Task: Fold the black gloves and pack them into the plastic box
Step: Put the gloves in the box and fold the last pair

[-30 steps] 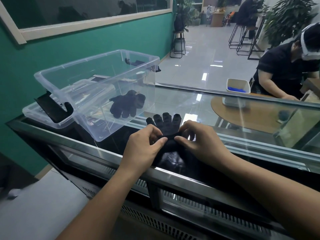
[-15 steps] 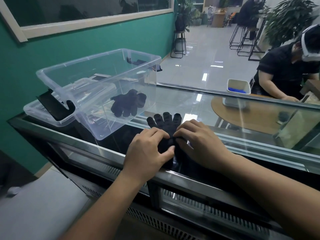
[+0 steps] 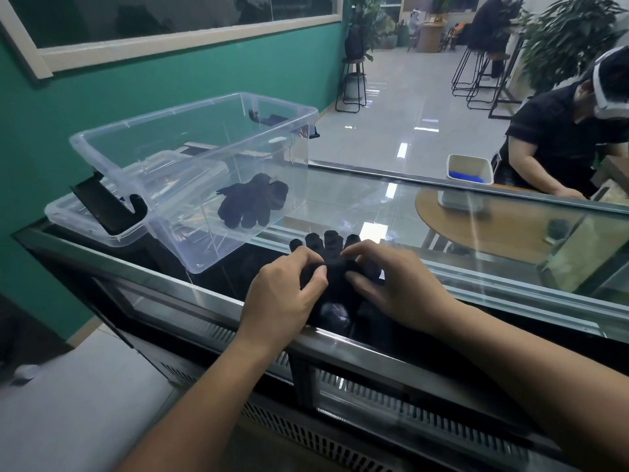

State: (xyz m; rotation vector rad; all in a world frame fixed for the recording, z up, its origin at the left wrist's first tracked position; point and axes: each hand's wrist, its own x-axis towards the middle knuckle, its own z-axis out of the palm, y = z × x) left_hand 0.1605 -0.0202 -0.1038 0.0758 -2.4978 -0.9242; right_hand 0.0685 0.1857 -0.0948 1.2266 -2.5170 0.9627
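A black glove lies flat on the glass counter, its fingertips pointing away from me. My left hand pinches the glove's left side between thumb and fingers. My right hand pinches its right side the same way. Both hands cover the glove's lower half. The clear plastic box stands to the left, tilted up on its lid. Inside it a second black glove rests against the near wall.
The box's lid with black clips lies under the box by the green wall. The counter's metal front edge runs below my hands. Behind the glass, a person sits at a round table with a white bin.
Both hands went from pressing flat on the glove to pinching its sides with curled fingers. The glove stays in place on the counter.
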